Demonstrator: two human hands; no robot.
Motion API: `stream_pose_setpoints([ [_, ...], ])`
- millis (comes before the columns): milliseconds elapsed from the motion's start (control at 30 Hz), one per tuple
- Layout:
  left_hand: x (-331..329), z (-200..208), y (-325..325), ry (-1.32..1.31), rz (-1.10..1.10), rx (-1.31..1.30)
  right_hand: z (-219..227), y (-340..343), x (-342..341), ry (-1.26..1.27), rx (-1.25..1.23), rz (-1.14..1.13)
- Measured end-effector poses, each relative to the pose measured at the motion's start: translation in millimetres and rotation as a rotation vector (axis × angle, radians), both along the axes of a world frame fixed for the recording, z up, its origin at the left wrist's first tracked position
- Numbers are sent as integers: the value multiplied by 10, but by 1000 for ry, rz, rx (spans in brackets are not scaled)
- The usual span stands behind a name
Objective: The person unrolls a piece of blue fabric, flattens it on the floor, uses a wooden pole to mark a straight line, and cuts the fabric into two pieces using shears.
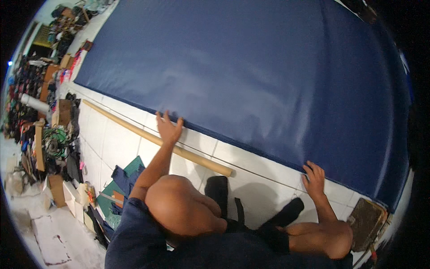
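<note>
A large sheet of dark blue, slightly shiny material (233, 62) lies spread over the white tiled floor, with faint creases and a long fold line toward its right side. My left hand (169, 129) rests at the sheet's near edge, fingers spread and only their tips over the border. Farther right along that same edge, my right hand (315, 180) touches the material with bent, parted fingers. Neither hand visibly grips anything. Under my left forearm a long tan cardboard tube (204, 160) lies on the floor, roughly parallel to the edge.
My dark-covered feet (217, 195) are on the tiles (107, 143) behind the tube. Dark blue scraps (120, 175) lie on a green board (105, 204) at my left. Piled fabrics, boxes and a coiled green cable (55, 141) line the far left. A worn brown panel (368, 224) lies near my right knee.
</note>
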State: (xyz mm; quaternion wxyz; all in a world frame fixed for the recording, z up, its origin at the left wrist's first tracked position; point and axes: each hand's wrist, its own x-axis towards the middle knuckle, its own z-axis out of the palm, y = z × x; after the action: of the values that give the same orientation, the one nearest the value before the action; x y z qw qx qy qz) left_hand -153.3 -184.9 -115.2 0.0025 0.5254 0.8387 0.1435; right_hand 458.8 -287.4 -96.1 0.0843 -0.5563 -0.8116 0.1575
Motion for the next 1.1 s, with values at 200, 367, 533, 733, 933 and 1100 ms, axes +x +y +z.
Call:
stream_pose_setpoints([
  [200,375,34,91,13,-224,-298,-31,-68,480,-135,50,-152],
  [367,356,193,95,8,-199,-402,148,-25,594,8,238,-178],
  [533,405,103,204,11,-249,-376,-161,-173,647,-65,183,-93],
  [733,586,118,74,102,-590,-194,337,140,217,8,20,-56],
  [933,933,126,-37,70,-646,-373,141,-60,-231,-137,-195,116],
  [1100,809,113,8,45,-649,-342,185,-28,-260,-112,-279,134],
])
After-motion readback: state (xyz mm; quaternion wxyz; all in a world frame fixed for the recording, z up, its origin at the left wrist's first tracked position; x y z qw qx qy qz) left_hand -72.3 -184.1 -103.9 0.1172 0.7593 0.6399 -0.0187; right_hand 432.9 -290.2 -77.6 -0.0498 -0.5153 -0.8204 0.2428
